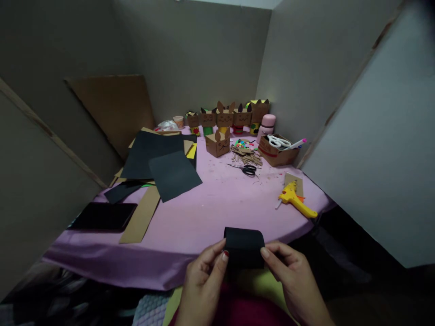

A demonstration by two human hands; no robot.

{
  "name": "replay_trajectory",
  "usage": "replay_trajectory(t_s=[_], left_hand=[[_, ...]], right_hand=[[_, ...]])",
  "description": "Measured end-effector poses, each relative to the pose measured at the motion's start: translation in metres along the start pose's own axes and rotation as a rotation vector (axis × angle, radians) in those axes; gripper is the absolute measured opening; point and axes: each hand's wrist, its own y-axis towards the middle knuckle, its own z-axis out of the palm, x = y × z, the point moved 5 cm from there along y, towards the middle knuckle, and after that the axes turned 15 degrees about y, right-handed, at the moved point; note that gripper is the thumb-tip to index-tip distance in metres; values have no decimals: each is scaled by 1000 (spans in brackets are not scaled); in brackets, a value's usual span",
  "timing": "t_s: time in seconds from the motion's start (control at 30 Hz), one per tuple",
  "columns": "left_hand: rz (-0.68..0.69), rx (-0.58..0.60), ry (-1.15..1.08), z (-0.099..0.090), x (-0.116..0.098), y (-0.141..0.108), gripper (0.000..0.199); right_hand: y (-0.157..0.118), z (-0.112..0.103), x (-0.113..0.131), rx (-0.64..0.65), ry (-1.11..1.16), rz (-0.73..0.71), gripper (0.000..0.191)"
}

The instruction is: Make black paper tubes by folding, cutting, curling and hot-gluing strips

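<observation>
A piece of black paper [244, 246], bent over into a curve, is held in front of the table's near edge. My left hand [206, 271] pinches its left edge between thumb and fingers. At the opposite edge, my right hand [288, 267] grips it the same way. Whether the paper's ends meet underneath is hidden. Beyond my hands, black scissors [248, 170] lie on the purple cloth, and a yellow glue gun [295, 200] rests to the right, partly over a piece of cardboard.
Black paper sheets [175, 174] and a cardboard strip [142, 217] lie left, near a dark tablet [103, 216]. A cardboard cat-faced box [218, 144] stands before several similar figures. Cardboard scraps [247, 155], a box of tools [277, 154] and a pink flask [267, 127] are right.
</observation>
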Motion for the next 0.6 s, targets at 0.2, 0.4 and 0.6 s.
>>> replay_trajectory(t_s=[0.2, 0.4, 0.6], left_hand=[[180, -106, 301, -9, -4, 0, 30], [183, -93, 373, -10, -9, 2, 30], [-2, -117, 134, -11, -4, 5, 22]], right_hand=[[0, 4, 4, 38, -93, -51, 25], [-3, 6, 12, 85, -202, -178, 21], [-7, 8, 14, 132, -278, -279, 18]])
